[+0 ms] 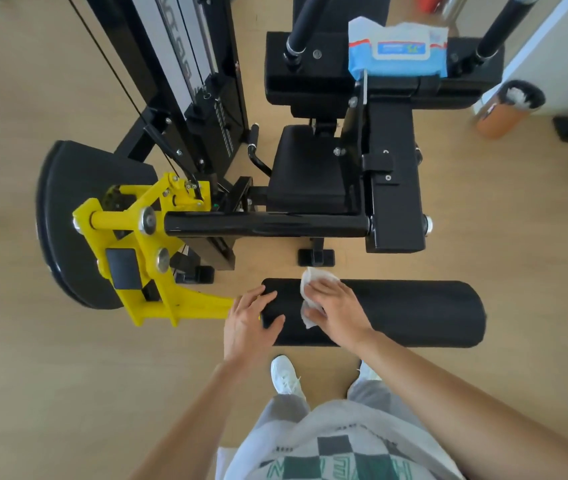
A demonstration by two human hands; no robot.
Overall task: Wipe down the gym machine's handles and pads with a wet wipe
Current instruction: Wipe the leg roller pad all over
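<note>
A black cylindrical roller pad [414, 311] lies across the lower middle, fixed to a yellow lever arm [157, 278] of the gym machine. My left hand [251, 322] grips the pad's left end, fingers and thumb curled round it. My right hand [336, 311] presses a white wet wipe [310, 282] onto the pad's top, just right of the left hand. The wipe shows above and below my fingers. Behind are the black seat pad [305, 168] and two black upright handles [301, 27], [502, 26].
A blue pack of wet wipes [396, 51] sits on the machine's back pad [310, 77]. The weight stack frame [185, 74] stands at the left. An orange bin [507, 109] holding white wipes stands on the wooden floor at the right. My white shoes [286, 374] are below the roller.
</note>
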